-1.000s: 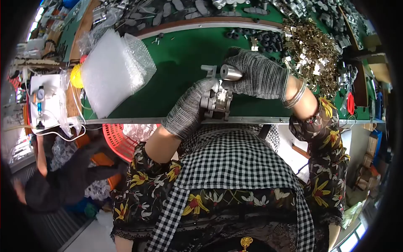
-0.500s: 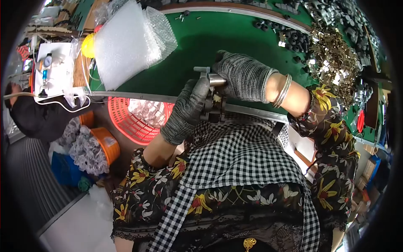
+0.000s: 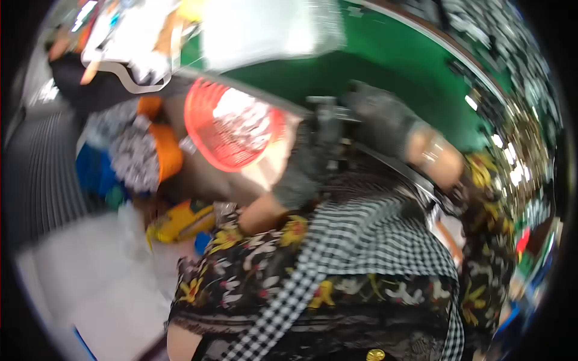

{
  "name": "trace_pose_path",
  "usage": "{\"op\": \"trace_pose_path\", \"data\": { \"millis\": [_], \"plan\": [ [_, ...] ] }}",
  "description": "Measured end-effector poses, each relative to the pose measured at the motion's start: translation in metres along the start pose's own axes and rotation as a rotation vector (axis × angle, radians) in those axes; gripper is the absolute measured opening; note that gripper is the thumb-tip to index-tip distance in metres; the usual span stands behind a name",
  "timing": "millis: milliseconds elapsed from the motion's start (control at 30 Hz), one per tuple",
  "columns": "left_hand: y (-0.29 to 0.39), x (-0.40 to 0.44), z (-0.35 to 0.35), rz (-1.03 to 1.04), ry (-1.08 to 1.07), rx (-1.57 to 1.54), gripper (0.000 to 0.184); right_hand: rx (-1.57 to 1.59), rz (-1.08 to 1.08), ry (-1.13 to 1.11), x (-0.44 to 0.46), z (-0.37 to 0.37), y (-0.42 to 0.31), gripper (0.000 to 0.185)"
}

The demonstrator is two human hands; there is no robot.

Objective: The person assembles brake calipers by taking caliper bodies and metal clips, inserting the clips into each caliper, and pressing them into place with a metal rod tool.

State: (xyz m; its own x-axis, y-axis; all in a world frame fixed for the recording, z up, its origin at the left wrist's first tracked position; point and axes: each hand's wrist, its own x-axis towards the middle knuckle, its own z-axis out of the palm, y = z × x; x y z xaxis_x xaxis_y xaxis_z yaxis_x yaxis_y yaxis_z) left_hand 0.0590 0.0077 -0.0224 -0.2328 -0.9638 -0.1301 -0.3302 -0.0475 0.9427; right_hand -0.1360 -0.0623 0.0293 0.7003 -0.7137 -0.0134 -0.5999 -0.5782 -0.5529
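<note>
Motion blur softens the whole view. My left hand [image 3: 306,157], in a dark grey knitted glove, is closed around a grey metal part [image 3: 326,115] with a short crossbar at its top. The part is held at the front edge of the green table [image 3: 289,78], just above my checked apron. My right hand [image 3: 383,113], gloved alike, is closed at the right side of the same part, by a short shiny cylinder [image 3: 347,114]. Its fingertips are smeared and partly hidden.
A red plastic basket [image 3: 191,114] of pale pieces stands left, below the table. Bubble wrap [image 3: 265,33] lies on the tabletop. Heaped small metal parts [image 3: 521,144] line the right side. An orange bin [image 3: 168,153] and a person in dark clothing [image 3: 84,84] are at the far left.
My view has swung toward the lower left, so the table and basket sit differently in it. Both hands stay on the metal part. A yellow object on the floor has come into sight.
</note>
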Motion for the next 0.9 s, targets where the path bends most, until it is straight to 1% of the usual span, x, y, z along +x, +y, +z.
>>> {"op": "trace_pose_path", "data": {
  "millis": [33, 100, 167, 200, 300, 333, 400, 433, 467, 500, 567, 600, 667, 700, 733, 767, 833, 867, 900],
  "plan": [
    [0.007, -0.006, 0.005, -0.049, 0.061, -0.058, 0.032, 0.056, 0.063, -0.089, 0.001, -0.002, -0.006, 0.046],
    [0.018, -0.009, 0.018, -0.184, 0.194, -0.236, 0.028, -0.051, -0.095, 0.157, -0.007, 0.008, -0.002, 0.042],
    [0.024, -0.014, 0.023, -0.251, 0.261, -0.306, 0.025, -0.024, -0.097, 0.124, -0.002, 0.012, 0.002, 0.045],
    [0.022, -0.011, 0.019, -0.327, 0.241, -0.35, 0.03, -0.014, -0.086, 0.107, 0.004, 0.013, 0.002, 0.046],
    [0.024, -0.01, 0.014, -0.422, 0.207, -0.265, 0.042, 0.011, 0.008, -0.047, 0.014, 0.003, -0.007, 0.045],
    [0.026, -0.011, 0.012, -0.429, 0.2, -0.229, 0.045, 0.07, 0.009, -0.045, 0.015, -0.001, -0.008, 0.045],
    [0.043, -0.014, 0.006, -0.396, 0.145, -0.275, 0.052, 0.059, -0.035, -0.079, 0.014, -0.005, -0.008, 0.043],
    [0.052, -0.021, 0.004, -0.426, 0.11, -0.488, 0.053, 0.051, -0.051, -0.089, 0.012, -0.007, -0.007, 0.042],
    [0.062, -0.025, 0.001, -0.432, 0.068, -0.686, 0.054, 0.016, -0.101, -0.005, 0.001, -0.003, -0.004, 0.037],
    [0.07, -0.021, -0.006, -0.417, 0.02, -0.865, 0.055, 0.013, -0.078, -0.039, 0.007, -0.006, -0.006, 0.036],
    [0.063, -0.016, -0.007, -0.411, -0.07, -0.857, 0.058, 0.022, -0.015, -0.15, 0.011, -0.012, -0.009, 0.035],
    [0.054, -0.014, -0.004, -0.414, -0.112, -0.862, 0.059, 0.033, -0.031, -0.14, 0.012, -0.014, -0.006, 0.036],
    [0.024, -0.009, 0.015, -0.445, -0.062, -0.807, 0.058, 0.07, -0.054, -0.14, 0.01, -0.011, 0.005, 0.039],
    [0.024, -0.007, 0.017, -0.468, -0.033, -0.782, 0.057, 0.048, -0.08, -0.083, 0.009, -0.006, 0.012, 0.041],
    [0.029, -0.008, 0.019, -0.483, 0.035, -0.69, 0.049, 0.028, -0.103, -0.03, 0.007, 0.002, 0.018, 0.042],
    [0.026, -0.008, 0.02, -0.436, 0.034, -0.781, 0.045, 0.013, -0.114, 0.015, 0.0, 0.007, 0.023, 0.044],
    [0.015, -0.013, 0.03, -0.375, 0.0, -0.985, 0.037, 0.05, -0.087, -0.04, -0.002, -0.001, 0.014, 0.045],
    [0.016, -0.013, 0.034, -0.339, 0.13, -1.028, 0.028, 0.068, -0.048, -0.068, 0.001, -0.007, 0.01, 0.046],
    [0.009, -0.009, 0.034, -0.342, 0.09, -1.059, 0.019, 0.028, -0.191, 0.017, 0.005, -0.008, 0.008, 0.042]
  ]
}}
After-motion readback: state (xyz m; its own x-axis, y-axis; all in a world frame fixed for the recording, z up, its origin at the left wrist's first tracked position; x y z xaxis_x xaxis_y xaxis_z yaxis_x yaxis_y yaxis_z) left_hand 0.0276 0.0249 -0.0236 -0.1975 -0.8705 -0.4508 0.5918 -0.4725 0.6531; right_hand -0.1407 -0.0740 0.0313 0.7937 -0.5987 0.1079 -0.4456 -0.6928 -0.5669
